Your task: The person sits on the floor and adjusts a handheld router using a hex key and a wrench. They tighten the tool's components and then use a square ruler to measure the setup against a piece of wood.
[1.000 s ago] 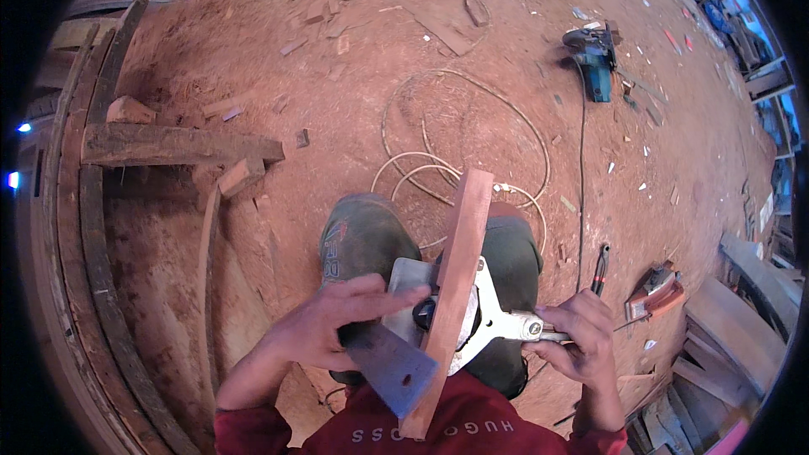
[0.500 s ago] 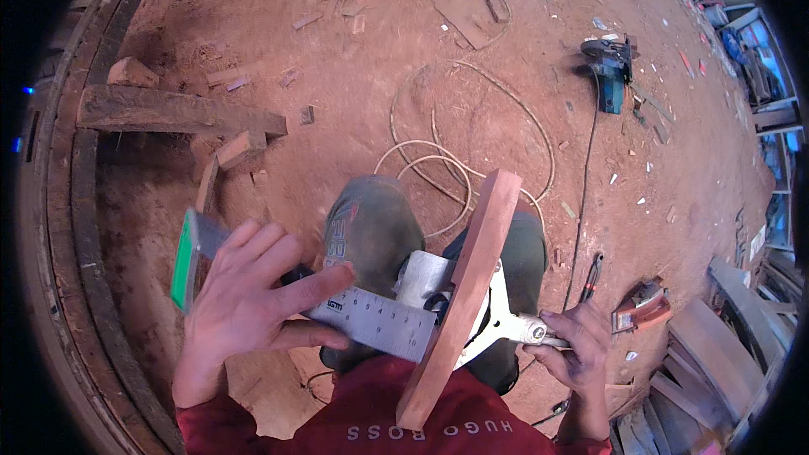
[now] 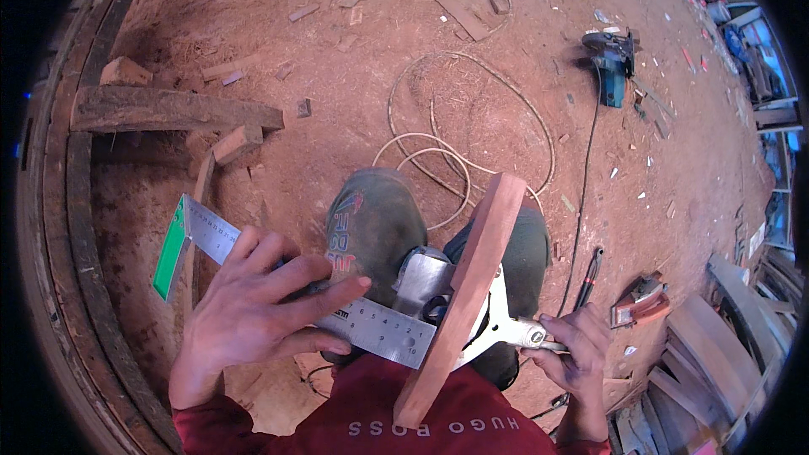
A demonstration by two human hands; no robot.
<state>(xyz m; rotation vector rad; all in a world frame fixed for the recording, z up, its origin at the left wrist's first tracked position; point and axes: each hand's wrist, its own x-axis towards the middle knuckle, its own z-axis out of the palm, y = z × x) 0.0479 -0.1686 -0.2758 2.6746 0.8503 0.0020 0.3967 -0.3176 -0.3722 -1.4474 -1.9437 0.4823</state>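
My left hand (image 3: pixel 253 303) is closed around the steel blade of a try square (image 3: pixel 383 333) with a green handle. The blade's far end meets the side of a reddish wooden bar (image 3: pixel 472 291), which stands slanted over my lap. Behind the bar sits a white metal bracket (image 3: pixel 500 327) with spreading arms, and a silver metal housing (image 3: pixel 423 280) shows on the bar's other side. What tool they belong to, I cannot tell. With thumb and fingers, my right hand (image 3: pixel 580 347) grips a short metal lever (image 3: pixel 552 345) at the bracket's rounded end.
Pliers (image 3: pixel 592 276) and an orange-and-grey tool (image 3: pixel 640 302) lie right of my knee. Farther off stands a teal power saw (image 3: pixel 613 76) with its cord. A hose (image 3: pixel 472 57) loops ahead. Timber (image 3: pixel 168 108) lies left; boards (image 3: pixel 704 345) pile up right.
The try square's green end has swung a little left and toward me, and its blade has turned to show more of its markings. My left fingers have shifted; my right hand keeps its grip.
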